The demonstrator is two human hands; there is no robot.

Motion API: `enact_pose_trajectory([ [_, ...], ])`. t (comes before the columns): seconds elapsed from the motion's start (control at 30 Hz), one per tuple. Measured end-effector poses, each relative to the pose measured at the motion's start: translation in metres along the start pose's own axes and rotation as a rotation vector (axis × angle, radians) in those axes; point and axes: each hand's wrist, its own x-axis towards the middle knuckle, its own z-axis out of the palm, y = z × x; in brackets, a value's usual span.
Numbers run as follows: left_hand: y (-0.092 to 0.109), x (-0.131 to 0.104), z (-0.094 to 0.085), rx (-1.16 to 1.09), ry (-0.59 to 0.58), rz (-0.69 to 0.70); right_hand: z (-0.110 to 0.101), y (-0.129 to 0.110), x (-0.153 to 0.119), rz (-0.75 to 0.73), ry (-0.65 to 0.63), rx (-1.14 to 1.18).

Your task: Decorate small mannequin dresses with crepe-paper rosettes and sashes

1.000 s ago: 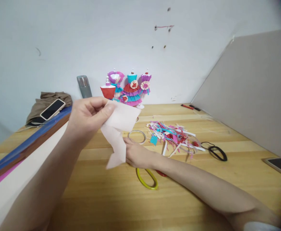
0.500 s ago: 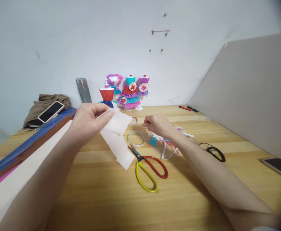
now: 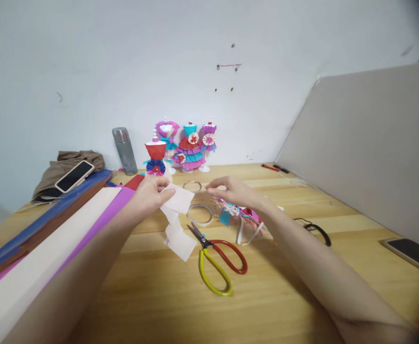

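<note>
Between the thumb and fingers of my left hand (image 3: 152, 195) is a pale crepe paper piece (image 3: 181, 199). More pale paper (image 3: 181, 241) lies below it on the table. My right hand (image 3: 235, 190) hovers above a heap of coloured paper scraps (image 3: 247, 215), its thumb and fingers parted and nothing seen in them. To its left are a roll of tape (image 3: 199, 223) and a smaller ring of tape (image 3: 192, 186). Scissors (image 3: 205, 242) with one red and one yellow handle lie in front, blades slightly apart.
Several paper-dressed mannequin stands (image 3: 191, 148) stand by the wall, near a grey flask (image 3: 125, 150). Coloured paper sheets (image 3: 51, 224), a brown cloth (image 3: 64, 165) and a phone (image 3: 75, 177) lie left. On the right are a black hair tie (image 3: 318, 231) and a dark flat device (image 3: 415, 253).
My right hand has parted its fingers and shifted slightly above the scraps. My left hand has lowered a little with the paper, and other paper pieces now lie apart below it. The view has tilted.
</note>
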Motion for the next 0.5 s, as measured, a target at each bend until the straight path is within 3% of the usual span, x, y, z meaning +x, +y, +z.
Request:
enact_pose_trajectory([
  [0.1, -0.004, 0.001, 0.012, -0.018, 0.005, -0.012, 0.021, -0.018, -0.001, -0.146, -0.024, 0.47],
  [0.2, -0.005, 0.001, 0.021, -0.001, 0.027, -0.019, 0.044, -0.023, 0.004, -0.086, -0.004, 0.718],
  [0.27, -0.002, -0.001, 0.021, 0.007, -0.02, -0.013, 0.051, -0.022, 0.006, -0.023, -0.014, 0.871],
  [0.37, 0.008, -0.008, 0.013, 0.018, -0.231, -0.046, 0.047, -0.021, 0.004, 0.024, -0.063, 1.046],
  [0.43, 0.014, -0.013, 0.007, 0.002, -0.437, -0.107, 0.04, -0.023, 0.001, 0.025, -0.114, 1.078],
  [0.5, 0.017, -0.018, 0.003, -0.02, -0.564, -0.14, 0.034, -0.026, -0.003, 0.015, -0.189, 1.072],
])
